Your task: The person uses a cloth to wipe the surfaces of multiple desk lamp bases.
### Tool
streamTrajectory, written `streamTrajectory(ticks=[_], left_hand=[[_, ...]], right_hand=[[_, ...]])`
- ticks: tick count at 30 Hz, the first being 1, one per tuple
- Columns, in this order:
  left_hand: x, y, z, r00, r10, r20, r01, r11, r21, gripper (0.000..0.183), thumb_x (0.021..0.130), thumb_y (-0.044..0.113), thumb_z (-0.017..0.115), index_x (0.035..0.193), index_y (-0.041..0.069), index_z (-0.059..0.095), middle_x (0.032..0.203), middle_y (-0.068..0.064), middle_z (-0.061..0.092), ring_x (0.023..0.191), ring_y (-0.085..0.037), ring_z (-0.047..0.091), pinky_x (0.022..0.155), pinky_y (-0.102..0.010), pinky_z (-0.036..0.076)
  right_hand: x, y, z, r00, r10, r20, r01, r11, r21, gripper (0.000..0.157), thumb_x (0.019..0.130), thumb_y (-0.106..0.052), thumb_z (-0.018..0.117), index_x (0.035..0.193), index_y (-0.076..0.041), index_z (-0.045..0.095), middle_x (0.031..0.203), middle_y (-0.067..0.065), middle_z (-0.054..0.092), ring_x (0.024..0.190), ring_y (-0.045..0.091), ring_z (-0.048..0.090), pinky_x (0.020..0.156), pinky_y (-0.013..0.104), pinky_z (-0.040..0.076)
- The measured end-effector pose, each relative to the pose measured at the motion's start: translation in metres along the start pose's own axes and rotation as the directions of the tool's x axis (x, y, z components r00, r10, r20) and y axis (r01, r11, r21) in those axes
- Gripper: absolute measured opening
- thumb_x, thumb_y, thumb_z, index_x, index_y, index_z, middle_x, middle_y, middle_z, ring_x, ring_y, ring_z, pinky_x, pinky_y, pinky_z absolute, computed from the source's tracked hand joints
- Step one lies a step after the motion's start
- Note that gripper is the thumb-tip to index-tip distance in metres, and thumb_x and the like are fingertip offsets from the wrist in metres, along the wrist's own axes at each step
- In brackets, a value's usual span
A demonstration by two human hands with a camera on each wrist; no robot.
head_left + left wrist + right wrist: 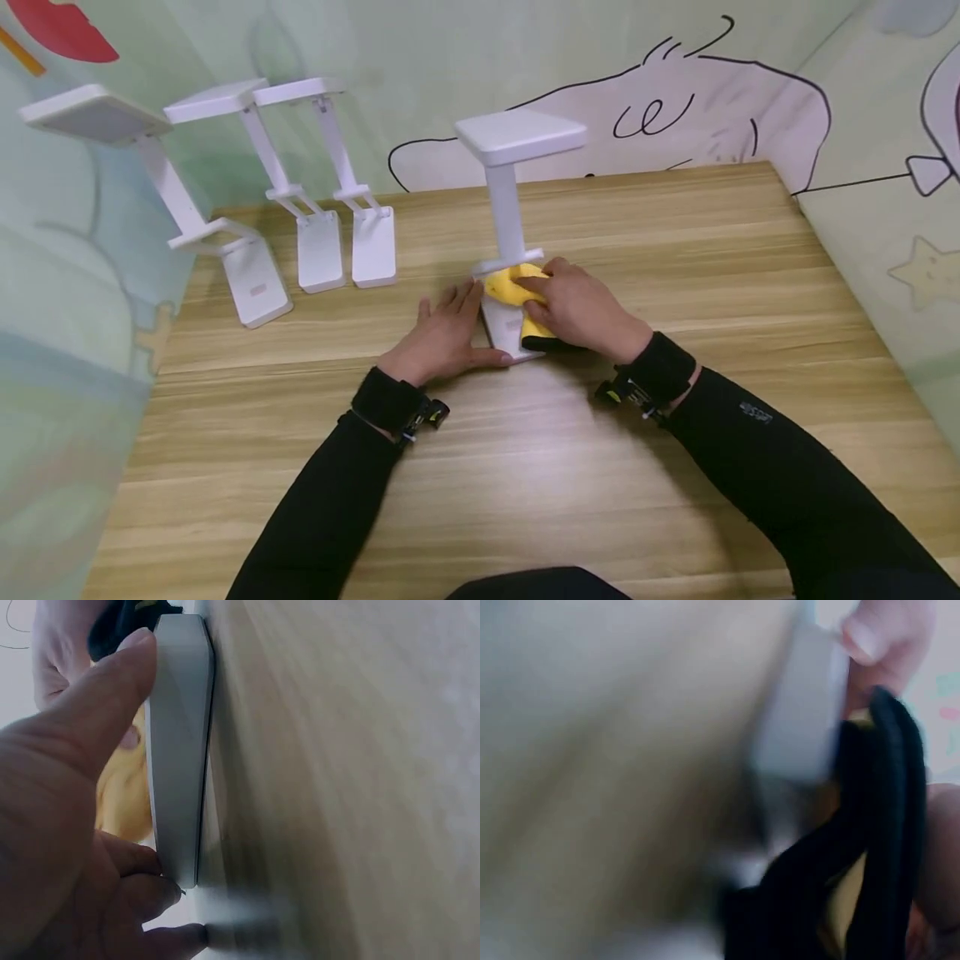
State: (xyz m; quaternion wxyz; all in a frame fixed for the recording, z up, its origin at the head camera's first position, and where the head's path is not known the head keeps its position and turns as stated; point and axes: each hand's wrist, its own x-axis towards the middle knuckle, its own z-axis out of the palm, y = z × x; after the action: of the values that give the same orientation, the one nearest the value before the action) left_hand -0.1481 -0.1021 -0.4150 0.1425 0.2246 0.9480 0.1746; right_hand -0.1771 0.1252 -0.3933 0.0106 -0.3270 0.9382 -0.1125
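Note:
A white desk lamp [504, 208] stands on the wooden table, its panel raised above a flat base [504, 327]. My left hand [450, 337] holds that base at its left side, the thumb at the front edge and the fingers farther back; the left wrist view shows the base's grey-white edge [180, 750] between them. With my right hand [592, 312] I grip a yellow cloth [510, 286] with a black border and press it onto the top of the base, below the lamp's hinge. The cloth's black border [889, 825] fills much of the blurred right wrist view.
Three similar white lamps stand at the back left: one leftmost [257, 279], one in the middle [320, 250] and one nearer the held lamp [373, 246]. Printed wall sheets [420, 67] enclose the wooden table [720, 275] at the back and sides.

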Motion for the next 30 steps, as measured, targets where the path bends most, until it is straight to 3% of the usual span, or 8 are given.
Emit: streamTrajectory(ticks=[2,4,9,12,15,21,26,30], left_hand=[[0.0,0.0,0.0,1.0,-0.004,0.002,0.004,1.0,-0.009,0.122,0.073,0.08,0.057,0.155,0.007,0.004,0.162,-0.015,0.011,0.145,-0.035,0.011,0.108,-0.071,0.013],[-0.001,-0.001,0.0,1.0,-0.004,0.006,0.004,1.0,-0.012,0.121,0.073,0.08,0.057,0.155,0.008,0.004,0.162,-0.015,0.01,0.145,-0.035,0.01,0.108,-0.071,0.013],[-0.004,-0.002,-0.001,1.0,0.01,0.006,-0.01,1.0,-0.002,0.116,0.075,0.078,0.057,0.156,0.014,0.004,0.162,-0.012,0.013,0.144,-0.038,0.012,0.106,-0.074,0.014],[-0.004,-0.002,-0.001,1.0,0.016,0.0,-0.016,1.0,0.0,0.116,0.075,0.079,0.056,0.156,0.014,0.004,0.162,-0.011,0.014,0.144,-0.038,0.012,0.105,-0.074,0.014],[-0.003,-0.002,0.0,1.0,0.008,-0.004,-0.008,1.0,-0.008,0.117,0.074,0.079,0.057,0.156,0.014,0.003,0.162,-0.013,0.013,0.144,-0.037,0.011,0.106,-0.073,0.014],[-0.001,-0.001,-0.001,1.0,-0.01,0.009,0.011,1.0,-0.022,0.119,0.074,0.079,0.057,0.156,0.012,0.003,0.162,-0.013,0.01,0.145,-0.037,0.009,0.107,-0.073,0.011],[0.0,0.001,-0.001,0.999,-0.016,0.028,0.016,0.999,-0.029,0.121,0.073,0.079,0.057,0.155,0.007,0.004,0.162,-0.014,0.009,0.145,-0.036,0.008,0.109,-0.071,0.009],[0.001,0.001,-0.001,1.0,-0.012,0.028,0.013,1.0,-0.028,0.118,0.074,0.078,0.058,0.156,0.011,0.005,0.162,-0.012,0.009,0.145,-0.037,0.007,0.108,-0.072,0.01]], right_hand=[[-0.001,0.0,-0.01,0.999,0.049,0.022,-0.049,0.999,0.0,0.037,0.091,-0.025,0.061,0.124,-0.011,0.066,0.098,0.015,0.065,0.092,0.028,0.054,0.069,0.043,0.051],[0.0,-0.005,-0.017,0.999,0.037,0.012,-0.037,0.999,0.002,0.035,0.089,-0.025,0.064,0.121,-0.011,0.068,0.095,0.014,0.065,0.088,0.026,0.055,0.065,0.041,0.051],[0.009,-0.016,-0.002,0.995,-0.068,-0.072,0.069,0.998,0.008,0.043,0.094,-0.033,0.06,0.132,-0.014,0.06,0.117,0.023,0.064,0.107,0.036,0.055,0.086,0.05,0.049],[0.014,-0.012,0.013,0.993,-0.062,-0.098,0.064,0.998,0.018,0.045,0.095,-0.036,0.056,0.136,-0.016,0.056,0.121,0.022,0.063,0.111,0.038,0.052,0.093,0.053,0.045],[0.017,-0.004,0.015,0.997,-0.018,-0.072,0.023,0.997,0.076,0.044,0.094,-0.033,0.056,0.134,-0.015,0.058,0.115,0.021,0.064,0.101,0.035,0.054,0.085,0.05,0.049],[0.01,0.008,0.0,0.992,0.092,0.084,-0.109,0.971,0.215,0.045,0.092,-0.028,0.055,0.133,-0.012,0.059,0.108,0.014,0.062,0.089,0.025,0.051,0.071,0.04,0.047],[-0.004,0.013,-0.019,0.971,0.181,0.154,-0.201,0.971,0.127,0.043,0.091,-0.027,0.055,0.13,-0.012,0.062,0.104,0.011,0.063,0.088,0.024,0.051,0.071,0.038,0.045],[-0.003,0.003,-0.022,0.992,0.048,0.118,-0.061,0.991,0.116,0.042,0.091,-0.03,0.057,0.13,-0.015,0.062,0.104,0.012,0.059,0.085,0.023,0.052,0.066,0.038,0.047]])
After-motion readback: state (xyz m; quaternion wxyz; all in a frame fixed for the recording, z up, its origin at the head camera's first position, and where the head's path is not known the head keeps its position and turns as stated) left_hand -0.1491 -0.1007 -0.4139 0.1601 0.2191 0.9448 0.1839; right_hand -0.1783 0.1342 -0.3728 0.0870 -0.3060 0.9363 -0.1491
